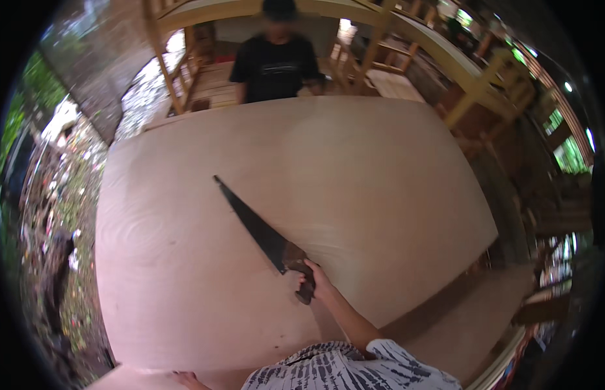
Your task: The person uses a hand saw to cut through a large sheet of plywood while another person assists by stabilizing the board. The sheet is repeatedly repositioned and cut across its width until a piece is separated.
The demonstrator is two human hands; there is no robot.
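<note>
My right hand (pixel 320 281) is closed round the dark wooden handle of a handsaw (pixel 255 225). The saw's long dark blade tapers away to the far left, over the middle of a large pale plywood sheet (pixel 380 188). Whether the blade touches the sheet I cannot tell. Down at the sheet's near left edge is my left hand (pixel 186 378), only partly in view, its fingers stretched out along the edge.
Across the sheet stands a person (pixel 276 68) in a black shirt and cap. Behind them rise wooden frames (pixel 374 49). Another board (pixel 465 312) lies lower at the near right. Littered, leafy ground (pixel 81 292) runs along the left.
</note>
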